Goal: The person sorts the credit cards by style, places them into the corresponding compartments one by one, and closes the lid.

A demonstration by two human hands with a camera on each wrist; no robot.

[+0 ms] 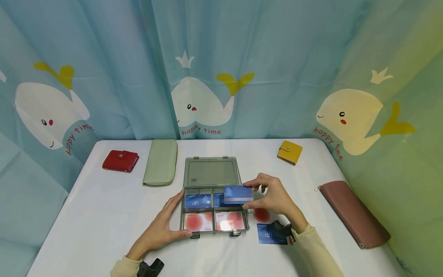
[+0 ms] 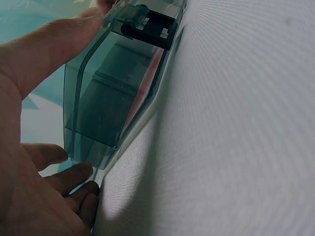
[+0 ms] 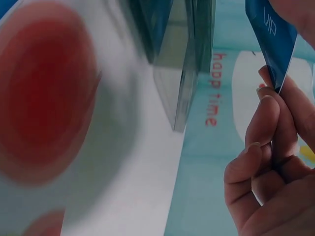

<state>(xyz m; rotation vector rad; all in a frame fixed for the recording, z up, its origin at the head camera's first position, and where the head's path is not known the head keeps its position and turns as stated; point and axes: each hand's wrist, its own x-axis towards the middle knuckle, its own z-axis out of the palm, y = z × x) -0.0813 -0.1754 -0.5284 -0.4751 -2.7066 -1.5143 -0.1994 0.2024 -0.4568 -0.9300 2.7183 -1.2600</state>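
Note:
A translucent grey-green compartment box [image 1: 213,210] lies with its lid [image 1: 212,172] folded back. Blue VIP cards [image 1: 198,201] fill its back compartments, and white cards with red circles [image 1: 199,222] fill the front ones. My left hand [image 1: 164,223] grips the box's left side, thumb at the front latch and fingers toward the back corner; the left wrist view shows this hand [image 2: 44,196] against the clear wall. Over the back right compartment, my right hand [image 1: 271,194] pinches a blue card [image 1: 238,194] between thumb and fingertips. In the right wrist view the card [image 3: 275,42] reads VIP.
Right of the box lie another blue VIP card [image 1: 269,234] and a red-circle card [image 1: 261,215], partly under my right wrist. Around them are a red wallet [image 1: 120,161], a pale green wallet [image 1: 160,162], a yellow wallet [image 1: 290,152] and a brown pouch [image 1: 354,214]. A patterned curtain [image 1: 283,77] hangs behind.

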